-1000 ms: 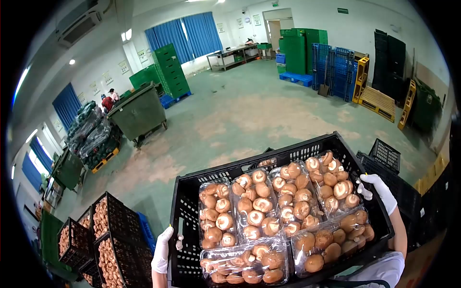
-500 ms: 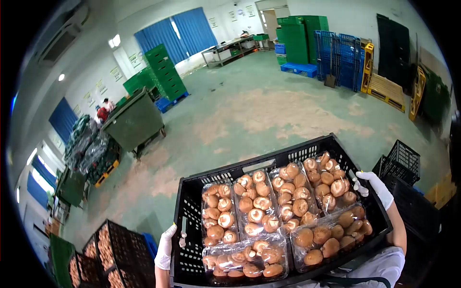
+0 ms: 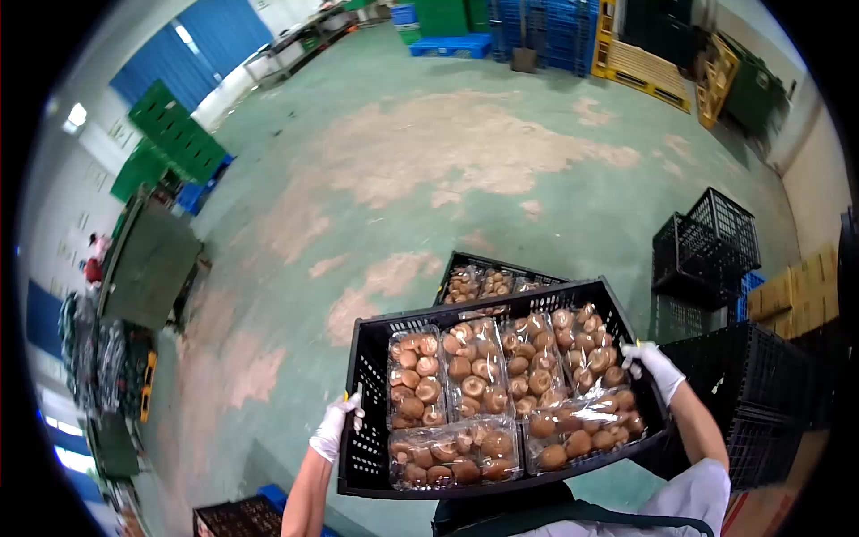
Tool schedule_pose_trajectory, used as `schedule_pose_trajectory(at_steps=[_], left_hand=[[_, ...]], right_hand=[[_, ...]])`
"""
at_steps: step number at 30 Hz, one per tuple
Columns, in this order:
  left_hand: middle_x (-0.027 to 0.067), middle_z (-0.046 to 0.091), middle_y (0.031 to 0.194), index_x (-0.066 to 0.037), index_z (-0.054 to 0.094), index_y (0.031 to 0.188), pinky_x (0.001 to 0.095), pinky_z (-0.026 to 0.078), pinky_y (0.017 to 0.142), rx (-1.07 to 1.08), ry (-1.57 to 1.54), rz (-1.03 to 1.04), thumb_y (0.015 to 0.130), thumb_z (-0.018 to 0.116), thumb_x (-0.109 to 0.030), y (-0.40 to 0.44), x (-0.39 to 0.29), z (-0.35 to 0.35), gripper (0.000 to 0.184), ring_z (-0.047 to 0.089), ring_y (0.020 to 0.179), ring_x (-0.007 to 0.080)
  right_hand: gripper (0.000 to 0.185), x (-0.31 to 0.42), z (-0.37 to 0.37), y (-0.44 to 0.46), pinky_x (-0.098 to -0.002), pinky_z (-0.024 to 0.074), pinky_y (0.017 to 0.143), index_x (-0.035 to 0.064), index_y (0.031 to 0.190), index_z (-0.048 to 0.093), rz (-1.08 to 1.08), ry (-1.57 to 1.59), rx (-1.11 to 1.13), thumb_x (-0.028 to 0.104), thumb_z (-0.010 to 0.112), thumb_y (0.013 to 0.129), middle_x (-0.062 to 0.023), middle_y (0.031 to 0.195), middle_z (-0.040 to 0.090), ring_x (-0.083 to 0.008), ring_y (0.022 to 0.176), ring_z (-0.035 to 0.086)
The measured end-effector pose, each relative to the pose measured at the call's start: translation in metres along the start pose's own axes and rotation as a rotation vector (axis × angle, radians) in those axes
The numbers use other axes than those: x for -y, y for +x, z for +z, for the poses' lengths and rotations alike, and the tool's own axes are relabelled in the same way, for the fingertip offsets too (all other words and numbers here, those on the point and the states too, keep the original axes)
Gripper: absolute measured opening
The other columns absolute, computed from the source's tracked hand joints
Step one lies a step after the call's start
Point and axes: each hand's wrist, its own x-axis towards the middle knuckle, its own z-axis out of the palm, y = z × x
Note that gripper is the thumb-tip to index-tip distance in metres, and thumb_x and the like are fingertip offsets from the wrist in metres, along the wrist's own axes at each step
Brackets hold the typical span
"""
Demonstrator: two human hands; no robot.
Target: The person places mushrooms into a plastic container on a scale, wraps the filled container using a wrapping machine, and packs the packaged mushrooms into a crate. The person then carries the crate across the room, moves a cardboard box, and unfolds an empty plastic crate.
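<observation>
So, the gloved left hand point(image 3: 336, 425) and right hand point(image 3: 655, 369) each hold one end of the mushroom crate point(image 3: 367, 376), in front of the person's body point(image 3: 649, 503). Clear packs of mushrooms point(image 3: 474, 374) lie inside. Another crate point(image 3: 510, 266) peeks out past the first one's far edge. Wide green floor point(image 3: 586, 243) stretches ahead, with stacked black crates point(image 3: 765, 380) near the right arm point(image 3: 701, 428) and a green bin point(image 3: 150, 261) far left.

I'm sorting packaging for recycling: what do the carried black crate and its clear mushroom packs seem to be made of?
The black slotted rectangular crate looks like moulded plastic, fairly matte, by its even colour and regular openings. The clear rectangular mushroom packs seem thin, glossy plastic, showing bright glints; exact type unclear.
</observation>
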Motion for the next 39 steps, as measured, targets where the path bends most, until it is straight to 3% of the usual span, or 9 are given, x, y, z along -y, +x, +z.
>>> schedule_pose_trajectory(at_steps=[4, 5, 11, 20, 24, 28, 31, 33, 39], left_hand=[[-0.001, 0.049, 0.057, -0.011, 0.049, 0.079, 0.0257, 0.041, 0.042, 0.062, -0.013, -0.148, 0.087, 0.061, -0.025, 0.116, 0.035, 0.005, 0.02, 0.047, 0.045, 0.0117], [-0.0016, 0.047, 0.056, -0.011, 0.049, 0.078, 0.0248, 0.04, 0.041, 0.095, 0.014, -0.119, 0.087, 0.062, -0.024, 0.141, 0.043, 0.007, 0.021, 0.046, 0.044, 0.011], [-0.0014, 0.046, 0.053, -0.011, 0.048, 0.073, 0.0225, 0.036, 0.038, 0.086, 0.277, -0.02, 0.085, 0.064, -0.028, 0.263, 0.026, 0.046, 0.027, 0.044, 0.041, 0.0086], [0.0019, 0.049, 0.057, -0.008, 0.048, 0.077, 0.0233, 0.035, 0.036, 0.046, 0.388, 0.037, 0.085, 0.064, -0.037, 0.411, -0.026, 0.073, 0.035, 0.045, 0.04, 0.0102], [0.0025, 0.053, 0.06, -0.009, 0.052, 0.083, 0.0234, 0.04, 0.041, 0.07, 0.394, 0.102, 0.089, 0.057, -0.041, 0.467, -0.023, 0.08, 0.033, 0.05, 0.045, 0.0112], [0.0058, 0.057, 0.062, -0.001, 0.054, 0.092, 0.0272, 0.044, 0.045, -0.159, 0.644, 0.293, 0.093, 0.047, -0.041, 0.518, 0.004, 0.085, 0.04, 0.055, 0.049, 0.0125], [0.0211, 0.063, 0.072, 0.002, 0.056, 0.102, 0.0404, 0.048, 0.053, -0.462, 1.101, 0.406, 0.094, 0.042, -0.041, 0.535, 0.014, 0.088, 0.046, 0.064, 0.061, 0.0309], [0.0266, 0.063, 0.085, 0.003, 0.055, 0.107, 0.0481, 0.048, 0.068, -0.414, 1.103, 0.357, 0.093, 0.04, -0.044, 0.522, 0.008, 0.088, 0.052, 0.061, 0.079, 0.0421], [0.0272, 0.062, 0.092, -0.001, 0.052, 0.109, 0.0511, 0.047, 0.072, -0.46, 1.316, 0.325, 0.093, 0.037, -0.047, 0.509, 0.004, 0.093, 0.052, 0.06, 0.083, 0.0446]], right_hand=[[0.01, -0.108, 0.019, 0.015, -0.0258, 0.0397, 0.041, 0.0057, 0.08, 0.058, 0.061, 0.097, -0.163, 0.014, 0.062, 0.081, -0.0044, 0.063, 0.059, -0.0122, 0.045, 0.051], [0.008, -0.125, 0.027, 0.016, -0.0251, 0.0393, 0.042, 0.0061, 0.079, 0.058, 0.195, 0.19, -0.267, 0.013, 0.063, 0.08, -0.0037, 0.063, 0.059, -0.0117, 0.047, 0.051], [0.011, -0.178, 0.054, 0.064, -0.024, 0.0353, 0.041, 0.0069, 0.071, 0.057, 0.256, 0.415, -0.455, 0.011, 0.061, 0.081, -0.0032, 0.06, 0.057, -0.0099, 0.046, 0.047], [0.012, -0.164, 0.064, 0.187, -0.0231, 0.034, 0.041, 0.0089, 0.075, 0.054, 0.205, 0.479, -0.522, 0.016, 0.061, 0.082, -0.0028, 0.061, 0.057, -0.0094, 0.046, 0.047], [0.013, -0.168, 0.059, 0.238, -0.0239, 0.0359, 0.042, 0.0105, 0.077, 0.052, 0.08, 0.48, -0.507, 0.019, 0.06, 0.083, -0.0032, 0.063, 0.059, -0.0094, 0.048, 0.048], [0.024, -0.162, 0.062, 0.297, -0.0249, 0.0345, 0.036, 0.0065, 0.076, 0.056, 0.144, 0.341, -0.711, 0.028, 0.06, 0.085, -0.0026, 0.06, 0.059, -0.0089, 0.041, 0.045], [0.036, -0.146, 0.063, 0.309, -0.0301, 0.044, 0.048, -0.0013, 0.071, 0.065, 0.196, 0.053, -0.859, 0.032, 0.062, 0.084, -0.0071, 0.053, 0.06, -0.0137, 0.047, 0.056], [0.037, -0.137, 0.064, 0.302, -0.0326, 0.0447, 0.05, -0.0033, 0.072, 0.065, 0.101, -0.034, -0.873, 0.032, 0.063, 0.083, -0.0092, 0.053, 0.06, -0.015, 0.049, 0.058], [0.04, -0.133, 0.058, 0.309, -0.0336, 0.0459, 0.053, -0.0028, 0.07, 0.065, 0.062, -0.054, -0.882, 0.036, 0.063, 0.081, -0.0102, 0.054, 0.061, -0.0189, 0.051, 0.061]])
